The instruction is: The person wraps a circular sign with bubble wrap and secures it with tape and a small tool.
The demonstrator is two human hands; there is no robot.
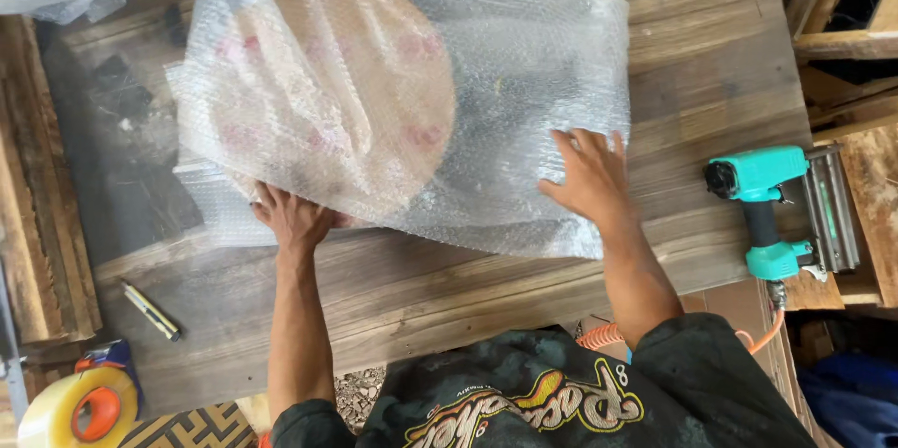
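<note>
1. The bubble-wrapped bundle [402, 102] lies on the wooden workbench [524, 289], straight ahead of the person and well up the bench from their body; through the plastic a round wooden disc [346, 83] shows at the left end, and something darker fills the right end
2. The bundle's long axis runs left to right across the bench, so it lies crosswise to both forearms, which reach up toward it from below
3. The left hand [292, 217] is at the near lower edge of the bundle, right under the rim of the disc; its fingers curl under or against the wrap, though I cannot tell how much it actually grips
4. The right hand [589, 177] lies flat and open on top of the wrap near the bundle's right end, fingers spread, pressing down and not clutching
5. Both hands touch the bundle, so neither is nearer; the left has the heavier-looking disc end, the right the looser end of the wrap
6. Well apart from the hands: a teal nail gun [767, 209] to the right with an orange coiled hose [599, 334], a pen-like tool [150, 310] to the lower left, and a roll of packing tape [79, 406] at the corner
</note>
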